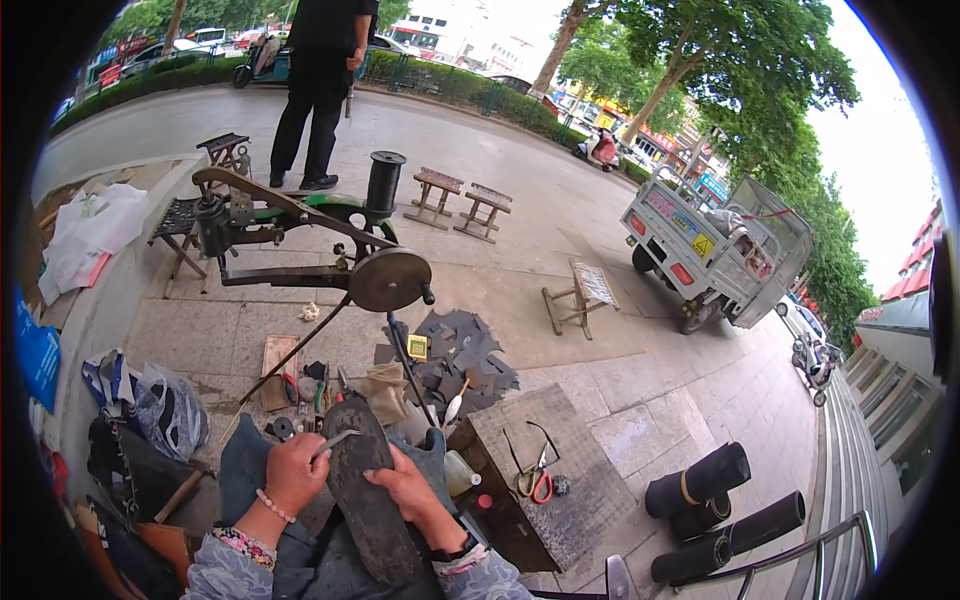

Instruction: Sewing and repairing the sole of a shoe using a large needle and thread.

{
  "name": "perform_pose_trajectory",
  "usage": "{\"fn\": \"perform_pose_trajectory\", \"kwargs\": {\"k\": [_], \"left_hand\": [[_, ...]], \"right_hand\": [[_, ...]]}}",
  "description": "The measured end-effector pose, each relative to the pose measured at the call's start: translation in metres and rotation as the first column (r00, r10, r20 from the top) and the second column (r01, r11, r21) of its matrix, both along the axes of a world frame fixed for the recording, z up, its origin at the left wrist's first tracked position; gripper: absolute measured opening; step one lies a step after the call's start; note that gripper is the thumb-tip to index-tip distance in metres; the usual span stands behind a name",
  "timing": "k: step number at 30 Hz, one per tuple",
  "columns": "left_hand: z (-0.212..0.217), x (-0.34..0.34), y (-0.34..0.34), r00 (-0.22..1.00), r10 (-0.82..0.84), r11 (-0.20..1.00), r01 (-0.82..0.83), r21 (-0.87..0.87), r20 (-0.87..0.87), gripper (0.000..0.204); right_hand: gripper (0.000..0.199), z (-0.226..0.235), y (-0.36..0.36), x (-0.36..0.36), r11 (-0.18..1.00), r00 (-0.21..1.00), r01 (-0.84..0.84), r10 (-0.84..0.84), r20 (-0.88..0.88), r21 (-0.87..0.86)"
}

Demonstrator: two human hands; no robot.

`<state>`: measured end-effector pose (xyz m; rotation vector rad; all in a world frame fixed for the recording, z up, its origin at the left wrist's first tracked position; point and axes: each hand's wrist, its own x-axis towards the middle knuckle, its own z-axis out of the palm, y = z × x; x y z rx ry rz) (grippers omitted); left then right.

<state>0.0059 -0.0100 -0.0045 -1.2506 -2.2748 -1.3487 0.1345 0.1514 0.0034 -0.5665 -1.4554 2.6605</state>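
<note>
A long, dark, worn shoe sole (376,535) lies lengthwise over my lap, its underside up. My right hand (405,486) is closed round its right edge, thumb on top. In my left hand (294,474) is a thin, bent metal tool (342,437), its curved tip over the sole's left edge near the far end. Its handle is hidden in my fist, so its exact kind cannot be told. Beyond the sole, pliers (290,388) and other small hand tools lie on the ground by a cloth bag (386,390).
A hand-cranked shoe-stitching machine (390,280) stands ahead on thin legs. Dark rubber scraps (460,345) lie behind it. Right of me, a wooden box (590,450) carries glasses and red-handled scissors (541,487), with rubber rolls (715,475) beyond. A person (318,100) stands near folding stools (435,196).
</note>
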Motion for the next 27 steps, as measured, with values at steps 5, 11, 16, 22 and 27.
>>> {"fn": "perform_pose_trajectory", "kwargs": {"k": [5,11,16,22,27], "left_hand": [[-0.003,-0.01,0.0,0.978,0.078,0.997,-0.082,0.012,0.191,0.01],[-0.014,-0.013,0.002,0.953,0.091,0.995,-0.1,0.017,0.289,0.012],[-0.007,-0.01,0.001,0.943,0.083,0.996,-0.084,-0.013,0.323,0.012],[-0.005,-0.01,0.0,0.944,0.066,0.998,-0.067,-0.01,0.324,0.013],[-0.006,-0.011,0.0,0.948,0.047,0.998,-0.055,0.019,0.314,0.014]], "right_hand": [[0.059,0.0,0.0,-0.001,0.999,1.0,-0.012,0.012,-0.003,0.03],[0.057,-0.005,0.001,0.0,1.0,1.0,-0.007,0.008,-0.013,0.017],[0.056,-0.005,0.001,0.001,1.0,1.0,-0.01,0.01,-0.008,0.004],[0.055,-0.003,0.003,0.002,1.0,1.0,-0.02,0.02,0.007,0.01],[0.053,-0.001,0.002,0.003,1.0,1.0,-0.011,0.011,0.002,0.017]]}}
